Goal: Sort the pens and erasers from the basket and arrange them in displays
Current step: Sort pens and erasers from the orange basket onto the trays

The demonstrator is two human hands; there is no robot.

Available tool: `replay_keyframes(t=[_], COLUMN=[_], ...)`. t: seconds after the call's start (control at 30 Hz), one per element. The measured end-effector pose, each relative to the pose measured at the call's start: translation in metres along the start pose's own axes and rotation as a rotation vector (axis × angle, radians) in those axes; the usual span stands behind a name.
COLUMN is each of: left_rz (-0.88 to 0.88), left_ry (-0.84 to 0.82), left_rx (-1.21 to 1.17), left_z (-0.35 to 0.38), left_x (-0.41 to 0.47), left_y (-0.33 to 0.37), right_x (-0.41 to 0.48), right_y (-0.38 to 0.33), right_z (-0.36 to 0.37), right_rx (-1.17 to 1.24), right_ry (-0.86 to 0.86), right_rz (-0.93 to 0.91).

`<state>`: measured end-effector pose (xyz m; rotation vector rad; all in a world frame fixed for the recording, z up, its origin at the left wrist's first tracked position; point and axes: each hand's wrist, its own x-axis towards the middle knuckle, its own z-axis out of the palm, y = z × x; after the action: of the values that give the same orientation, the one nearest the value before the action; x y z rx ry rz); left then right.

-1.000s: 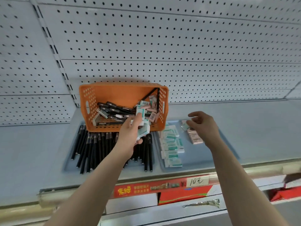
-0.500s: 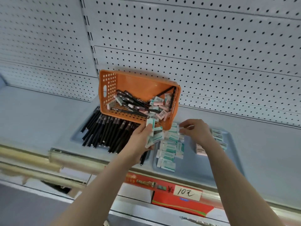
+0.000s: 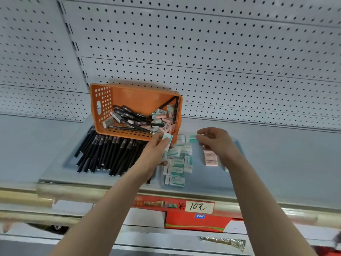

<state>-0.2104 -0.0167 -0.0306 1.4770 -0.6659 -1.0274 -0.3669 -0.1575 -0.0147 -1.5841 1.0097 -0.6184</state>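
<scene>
From the head camera we see the orange basket (image 3: 136,95) at the pegboard (image 3: 221,61), with black pens (image 3: 132,120) and white, green-banded or pink pieces jumbled inside. Just before the basket's front right corner, our left hand (image 3: 156,150) grips a few green-banded erasers (image 3: 167,140). Right of that corner, our right hand (image 3: 215,143) pinches one eraser (image 3: 192,139). A pen row (image 3: 105,152) lies under the basket's front edge.

Orange perforated basket (image 3: 140,97), black pens (image 3: 103,154), teal-and-white erasers (image 3: 177,169), pink erasers (image 3: 210,157), white dotted pegboard (image 3: 203,52), red price strip (image 3: 156,203)

"¥: 10元" on shelf-edge price tag (image 3: 199,207)
</scene>
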Motion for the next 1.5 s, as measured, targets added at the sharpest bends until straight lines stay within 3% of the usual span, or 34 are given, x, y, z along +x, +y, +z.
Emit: replay_keyframes(t=[0.17, 0.4, 0.53, 0.6, 0.77, 0.93, 1.03, 1.1, 1.17, 1.3, 1.5], left_rz=[-0.017, -0.117, -0.124, -0.092, -0.019, 0.017, -0.019, -0.088, -0.137, -0.124, -0.021], left_ry=[-0.005, -0.038, -0.092, -0.098, -0.106, -0.087, -0.078, -0.044, -0.020, -0.022, -0.015], left_rx=[-0.008, -0.021, 0.008, 0.025, 0.101, 0.141, 0.105, 0.039, -0.009, -0.056, -0.085], left_z=[-0.012, -0.020, -0.023, -0.022, -0.016, -0.014, -0.012, -0.016, -0.022, -0.029, -0.035], left_x=[-0.005, -0.008, -0.007, -0.009, -0.004, 0.000, 0.003, 0.004, 0.006, 0.005, 0.000], left_y=[-0.004, -0.011, -0.015, -0.016, -0.017, -0.018, -0.017, -0.016, -0.016, -0.012, -0.012], right_x=[-0.007, -0.013, -0.016, -0.018, -0.024, -0.022, -0.012, -0.002, 0.007, 0.024, 0.039], right_y=[0.018, 0.030, 0.029, 0.018, -0.004, -0.006, -0.001, 0.004, 0.006, 0.005, 0.015], right_z=[-0.010, 0.023, 0.027, 0.030, 0.039, 0.027, 0.021, 0.008, -0.002, 0.004, 0.027], right_rx=[-0.428, -0.456, -0.505, -0.364, 0.095, 0.129, 0.125, 0.033, -0.205, -0.512, -0.492], right_ry=[-0.077, -0.095, 0.044, 0.062, -0.231, -0.326, -0.157, 0.031, 0.137, 0.044, -0.058], right_rz=[-0.043, -0.032, -0.081, -0.073, 0.072, 0.055, 0.060, 0.046, 0.011, -0.073, -0.056])
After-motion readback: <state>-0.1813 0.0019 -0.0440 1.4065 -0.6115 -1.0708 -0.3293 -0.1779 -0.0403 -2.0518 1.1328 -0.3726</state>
